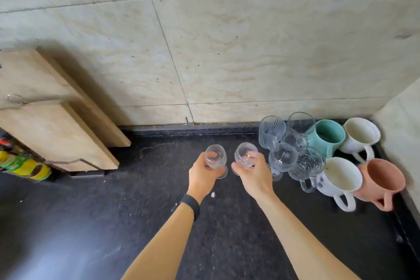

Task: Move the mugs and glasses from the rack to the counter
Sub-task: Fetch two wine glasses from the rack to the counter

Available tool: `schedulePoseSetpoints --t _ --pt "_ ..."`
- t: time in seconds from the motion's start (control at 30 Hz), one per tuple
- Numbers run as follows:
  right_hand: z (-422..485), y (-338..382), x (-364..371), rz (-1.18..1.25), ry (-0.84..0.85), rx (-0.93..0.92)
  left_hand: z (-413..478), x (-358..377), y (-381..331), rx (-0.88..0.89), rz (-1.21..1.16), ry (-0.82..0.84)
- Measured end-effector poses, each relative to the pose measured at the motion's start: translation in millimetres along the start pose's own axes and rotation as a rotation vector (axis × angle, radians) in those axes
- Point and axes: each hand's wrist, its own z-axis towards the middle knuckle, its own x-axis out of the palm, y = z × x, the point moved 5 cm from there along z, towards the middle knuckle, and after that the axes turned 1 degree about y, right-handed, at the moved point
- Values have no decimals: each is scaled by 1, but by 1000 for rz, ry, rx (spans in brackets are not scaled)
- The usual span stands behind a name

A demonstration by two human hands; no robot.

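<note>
- A person's left hand (pixel 201 177) curls around a small clear stemmed glass (pixel 216 157), fingers wrapped low on the bowl. A black wristband (pixel 189 204) sits on that wrist.
- The right hand (pixel 254 177) grips a second small stemmed glass (pixel 246 153) in the same way, just beside the first.
- Both glasses are upright over the black counter (pixel 113 211). The hands hide the stems and most of the feet, so whether they touch the surface cannot be told.
- In the right corner of the counter stands a tight cluster: a lined stemmed glass (pixel 271 130), a tall clear glass (pixel 301 125), a small goblet (pixel 283 158) and a glass mug (pixel 308 163). The clear pieces overlap and their outlines blur together.
- Behind and beside them are a teal mug (pixel 329 136), a white mug (pixel 360 135), a white mug with blue marks (pixel 341 177) and a pink mug (pixel 381 179).
- At the left, a wooden board (pixel 52 120) is cut off by the frame. Yellow and green objects (pixel 25 166) beneath it are too blurred to identify.
</note>
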Motion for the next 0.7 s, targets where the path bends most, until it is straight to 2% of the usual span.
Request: schedulePoseSetpoints --t 0.33,0.57,0.7 --pt "83 8 16 76 -167 80 97 14 -17 129 22 8" --pt "106 19 20 113 -181 62 123 24 -16 149 -9 53" --pt "109 19 21 176 -129 77 131 24 -16 138 -39 78"
